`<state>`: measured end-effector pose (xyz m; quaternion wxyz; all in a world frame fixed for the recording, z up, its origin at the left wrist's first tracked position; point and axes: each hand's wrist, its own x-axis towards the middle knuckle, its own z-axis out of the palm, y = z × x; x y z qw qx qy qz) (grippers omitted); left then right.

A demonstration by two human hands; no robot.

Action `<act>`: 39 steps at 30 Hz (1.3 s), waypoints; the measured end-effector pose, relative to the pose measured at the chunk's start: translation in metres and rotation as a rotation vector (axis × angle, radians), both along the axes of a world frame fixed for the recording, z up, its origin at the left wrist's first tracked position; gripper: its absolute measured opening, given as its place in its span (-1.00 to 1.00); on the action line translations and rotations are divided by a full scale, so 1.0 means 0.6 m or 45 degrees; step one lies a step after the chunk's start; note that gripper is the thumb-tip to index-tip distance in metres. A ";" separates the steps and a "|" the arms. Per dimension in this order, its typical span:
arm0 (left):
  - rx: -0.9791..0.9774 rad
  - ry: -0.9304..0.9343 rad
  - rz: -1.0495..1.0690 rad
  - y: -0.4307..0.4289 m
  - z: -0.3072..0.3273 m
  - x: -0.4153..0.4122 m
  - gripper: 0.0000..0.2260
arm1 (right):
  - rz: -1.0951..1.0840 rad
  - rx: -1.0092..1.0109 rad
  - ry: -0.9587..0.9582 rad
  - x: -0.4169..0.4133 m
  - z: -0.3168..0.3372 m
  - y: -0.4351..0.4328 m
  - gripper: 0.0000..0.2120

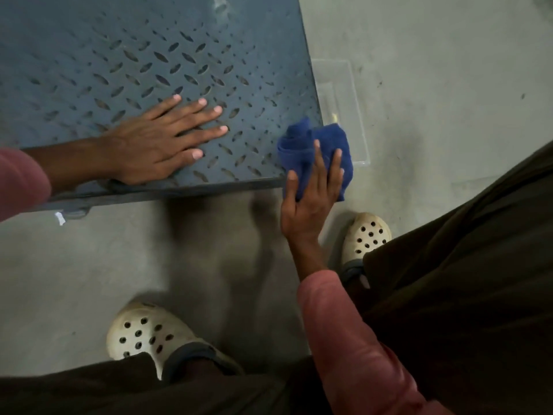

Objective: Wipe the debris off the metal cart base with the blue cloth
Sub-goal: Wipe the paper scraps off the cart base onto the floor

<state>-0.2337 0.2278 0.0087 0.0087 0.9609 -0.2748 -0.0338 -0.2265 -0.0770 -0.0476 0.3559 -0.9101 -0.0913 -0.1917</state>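
There is one metal base (149, 55), gray-blue, with small raised bumps all over its top. There is one blue cloth (326, 142), all bunched up. It sits on the near right corner of the base, and part of it hangs out past the near edge and the right edge. There are two hands. The left hand (155, 142) lies flat on the base close to the near edge, with its grip apart, fingers straight and spread, holding nothing. The right hand (308, 202) rests on the cloth. Its fingers lie almost straight on top and press down, and the thumb is at the left side of the cloth, so this grip is apart too, not clamped. The two hands are well apart, with bare metal between them. More bare metal runs far and left of the left hand. The right edge of the base runs away from the corner, and one clear tray (344, 85) lies on the floor (449, 85) just beside that edge, far of the cloth. One small white scrap (59, 218) lies on the floor under the near edge, at the left. There are two white shoes with holes, one (140, 333) near and left, one (368, 235) near the right hand. The floor between the shoes and the near edge is gray. Two pink sleeves show, one (21, 181) at the left and one (344, 339) near.
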 end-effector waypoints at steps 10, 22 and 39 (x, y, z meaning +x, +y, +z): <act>-0.025 -0.026 0.328 0.095 0.002 -0.045 -0.50 | 0.620 -0.365 -0.114 -0.063 0.015 0.118 -0.54; -0.108 -0.008 0.648 0.149 0.006 -0.115 -0.50 | 0.432 -0.488 -0.081 -0.103 0.012 0.217 -0.48; -0.210 0.041 0.986 0.224 -0.002 -0.139 -0.44 | 0.488 -0.580 -0.084 -0.114 0.013 0.214 -0.47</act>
